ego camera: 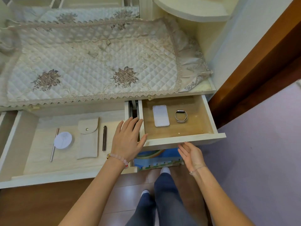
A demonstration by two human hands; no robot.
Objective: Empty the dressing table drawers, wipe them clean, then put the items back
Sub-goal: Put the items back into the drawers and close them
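Both drawers stand pulled out with their things inside. The right drawer [211,117] holds a white slab [161,115], perhaps a phone, and a looped band [181,116], lying apart on its floor. The left drawer [9,144] holds a metal stick [54,145] touching a round white disc [62,140], then a pouch [88,137] and a dark pen [104,138], laid side by side.

The left hand [128,139] hovers spread over the wall between the drawers, fingers straight, holding nothing; it looks set to reach into either one. The right hand [192,154] is loosely spread, palm inward, just below the right drawer's front, probably to steady it.

The quilted cloth [91,62] on the tabletop looks the likely place to set things down.
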